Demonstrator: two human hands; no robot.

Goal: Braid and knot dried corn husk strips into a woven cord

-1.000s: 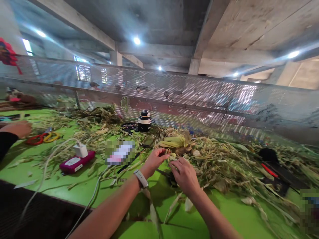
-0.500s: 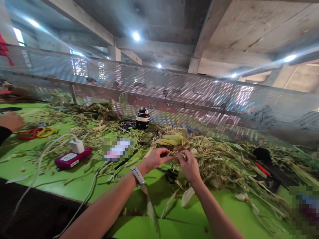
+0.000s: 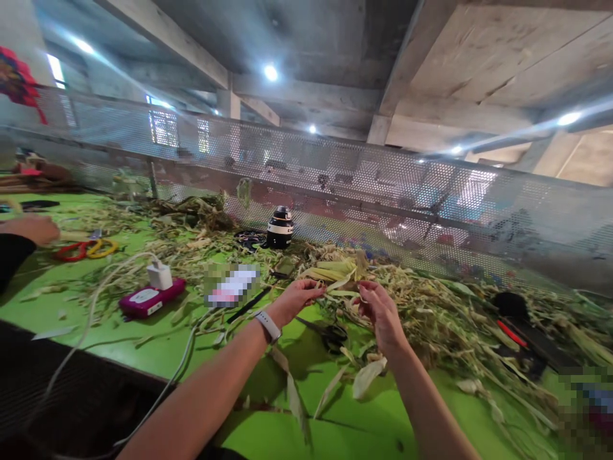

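Note:
My left hand (image 3: 301, 300), with a pale watch band on its wrist, pinches a narrow corn husk strip (image 3: 341, 292). The strip stretches across to my right hand (image 3: 380, 313), whose thumb and fingertips close on its other end. Just beyond my fingers lies a bundle of yellowish corn husks (image 3: 335, 268). Below the hands, black-handled scissors (image 3: 334, 335) rest on the green table (image 3: 268, 418). A broad loose husk piece (image 3: 368, 378) lies nearer to me, below my right hand.
Shredded husks (image 3: 440, 313) heap along the perforated metal screen (image 3: 306, 185). A black bottle (image 3: 280, 229) stands at the back. To the left are a phone (image 3: 234, 285), a magenta power strip (image 3: 153, 298) with cable, red-and-yellow scissors (image 3: 86, 249) and another person's hand (image 3: 36, 229).
My hands have moved apart from close together, and the strip now spans between them. The view has shifted slightly left. The other person's hand has moved as well.

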